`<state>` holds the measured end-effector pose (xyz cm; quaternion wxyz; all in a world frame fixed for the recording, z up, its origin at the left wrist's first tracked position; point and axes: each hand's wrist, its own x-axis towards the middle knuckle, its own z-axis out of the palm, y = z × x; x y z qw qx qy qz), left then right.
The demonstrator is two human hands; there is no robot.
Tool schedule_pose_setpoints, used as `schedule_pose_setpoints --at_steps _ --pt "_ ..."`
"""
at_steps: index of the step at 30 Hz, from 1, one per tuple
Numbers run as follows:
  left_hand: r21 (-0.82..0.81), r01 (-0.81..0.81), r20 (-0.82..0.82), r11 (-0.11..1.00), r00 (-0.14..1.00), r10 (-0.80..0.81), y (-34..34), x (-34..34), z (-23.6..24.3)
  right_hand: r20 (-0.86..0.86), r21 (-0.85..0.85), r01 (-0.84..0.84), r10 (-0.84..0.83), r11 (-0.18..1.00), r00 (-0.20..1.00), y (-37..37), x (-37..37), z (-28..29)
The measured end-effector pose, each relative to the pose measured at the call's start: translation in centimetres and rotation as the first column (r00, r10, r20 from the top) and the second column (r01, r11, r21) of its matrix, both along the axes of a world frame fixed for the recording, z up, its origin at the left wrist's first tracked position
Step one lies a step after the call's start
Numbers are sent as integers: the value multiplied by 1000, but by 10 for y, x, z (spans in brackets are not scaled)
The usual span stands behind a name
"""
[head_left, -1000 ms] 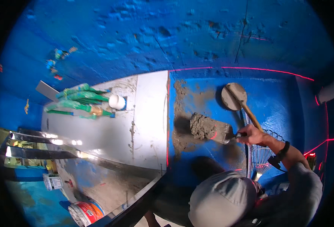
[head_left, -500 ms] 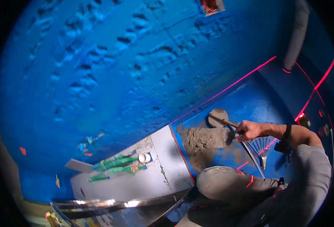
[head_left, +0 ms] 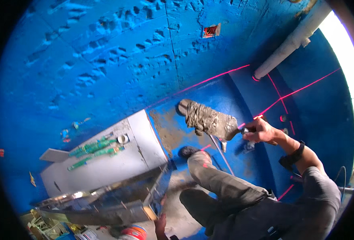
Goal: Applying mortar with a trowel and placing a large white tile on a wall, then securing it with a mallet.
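Observation:
My right hand (head_left: 261, 131) is closed round the handle of a trowel (head_left: 234, 134). A thick, lumpy load of wet grey mortar (head_left: 209, 120) covers most of its blade. Beyond the blade's far end shows a round, mortar-coloured disc (head_left: 183, 106), partly hidden by the load. At the lower edge, my left hand (head_left: 160, 222) is beside the near end of a long dark trough-like frame (head_left: 105, 210). Its fingers are blurred and partly hidden, so its grip is unclear.
White boards (head_left: 105, 168) carry green-wrapped pieces and a white pipe end (head_left: 123, 139). Mortar smears the blue floor (head_left: 171, 138). A metal bar (head_left: 224, 160) lies near my leg. A grey pipe (head_left: 289, 48) stands in the corner; red laser lines cross walls and floor. An orange-and-white bucket (head_left: 133, 232) stands below.
My right hand has raised the mortar-laden trowel, and its blade is now tilted. The view has shifted, bringing my left hand in at the lower edge.

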<state>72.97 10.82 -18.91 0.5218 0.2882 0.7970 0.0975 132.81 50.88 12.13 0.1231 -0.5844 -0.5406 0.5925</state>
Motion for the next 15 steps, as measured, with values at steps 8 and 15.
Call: schedule_pose_setpoints --at_steps 8,15 --pt "63 96 47 993 994 -99 -7 21 104 106 -35 37 -33 999 994 -28 -38 115" --pt "-38 -161 -169 986 974 152 -93 -25 140 183 -35 -103 108 994 977 -18 -95 185"
